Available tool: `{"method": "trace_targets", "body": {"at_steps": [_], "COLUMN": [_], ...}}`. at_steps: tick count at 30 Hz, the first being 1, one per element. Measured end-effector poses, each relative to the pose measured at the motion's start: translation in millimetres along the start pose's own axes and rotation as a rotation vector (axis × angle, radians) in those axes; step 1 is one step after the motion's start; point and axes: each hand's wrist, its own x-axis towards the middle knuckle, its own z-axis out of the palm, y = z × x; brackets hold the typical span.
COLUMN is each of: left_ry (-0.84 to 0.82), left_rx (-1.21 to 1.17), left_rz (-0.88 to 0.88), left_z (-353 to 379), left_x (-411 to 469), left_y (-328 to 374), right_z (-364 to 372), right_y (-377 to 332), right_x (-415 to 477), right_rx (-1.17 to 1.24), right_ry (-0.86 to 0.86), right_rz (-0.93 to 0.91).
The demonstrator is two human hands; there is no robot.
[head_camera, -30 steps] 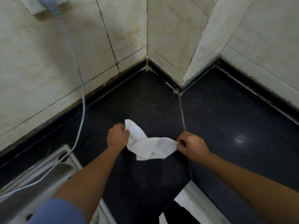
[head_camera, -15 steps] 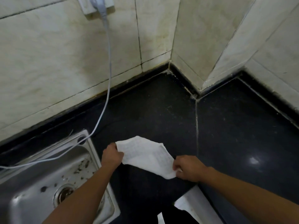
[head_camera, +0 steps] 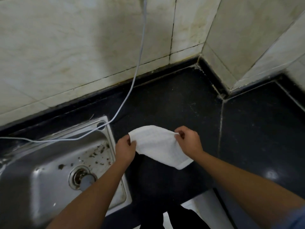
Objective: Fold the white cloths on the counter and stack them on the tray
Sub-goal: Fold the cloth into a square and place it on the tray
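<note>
A white cloth (head_camera: 159, 144) hangs stretched between two hands above the dark counter (head_camera: 181, 104): the left hand (head_camera: 125, 150) pinches its near-left corner, the right hand (head_camera: 188, 140) pinches its far-right edge, beside the sink (head_camera: 105, 129).

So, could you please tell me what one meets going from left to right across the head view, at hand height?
Steel sink → left hand → white cloth → right hand → pale seam in the black counter.
</note>
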Motion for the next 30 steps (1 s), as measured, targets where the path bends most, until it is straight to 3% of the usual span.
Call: {"method": "trace_targets", "body": {"at_steps": [4,6,11,17,20,23,27,30], "left_ry": [0.018,-0.037,-0.250,-0.308,-0.252,-0.229,-0.430,-0.478], "left_rx": [-0.063,-0.097,-0.110,0.063,0.104,0.004,-0.071,0.129], "left_rz": [0.047,0.028,-0.154,-0.120,-0.076,-0.002,0.100,0.243], "left_z": [12,25,53,58,55,50,44,44], "left_x": [12,19,23,1,3,5,-3,-12], "left_y": [25,37,42,28,26,34,40,32], "right_z": [-29,-38,-41,-38,-40,-44,-39,-30], "right_y": [20,31,56,55,54,55,61,75], "right_x": [-11,-11,1,18,9,-13,-52,-73], "right_rx": [0.077,0.016,-0.241,-0.205,-0.290,-0.346,-0.422,-0.577], "right_ry": [0.161,0.132,-0.127,-0.044,-0.021,0.001,-0.266,-0.408], "right_rz": [0.020,0.096,0.328,0.365,0.257,0.008,-0.223,-0.304]}}
